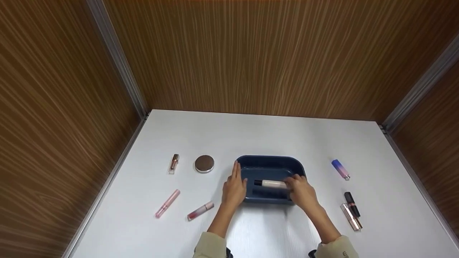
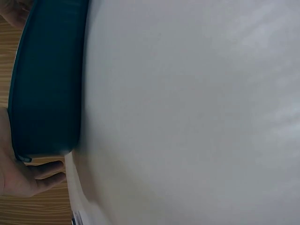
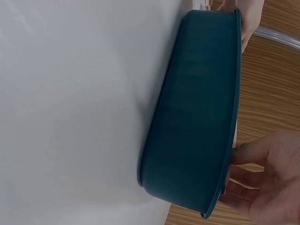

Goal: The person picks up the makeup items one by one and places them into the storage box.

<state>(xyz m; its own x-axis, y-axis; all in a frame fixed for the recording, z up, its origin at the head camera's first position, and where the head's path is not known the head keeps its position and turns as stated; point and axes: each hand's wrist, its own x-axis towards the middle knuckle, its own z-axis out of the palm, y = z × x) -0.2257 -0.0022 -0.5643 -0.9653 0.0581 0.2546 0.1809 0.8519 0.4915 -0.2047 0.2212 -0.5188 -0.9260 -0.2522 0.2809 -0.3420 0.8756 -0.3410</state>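
Note:
A dark blue rectangular bin (image 1: 269, 201) stands on the white table, its open side up. My left hand (image 1: 233, 190) holds its left end, with the fingers straight along the outside and the thumb over the rim. My right hand (image 1: 301, 190) grips the right end of a pale cosmetic tube (image 1: 274, 184) with a black cap. The tube lies level over the inside of the bin, cap pointing left. In the right wrist view the bin wall (image 3: 192, 108) hides most of the tube. The left wrist view shows the left fingers (image 2: 49, 169) beside the bin's end.
Left of the bin are a round brown-topped compact (image 1: 204, 163), a small lipstick (image 1: 174, 163), a pink lip gloss tube (image 1: 168, 203) and a red-and-pink lip gloss (image 1: 200, 210). On the right lie a blue-to-pink tube (image 1: 340, 169), a black lipstick (image 1: 352, 204) and a rose-gold tube (image 1: 351, 216).

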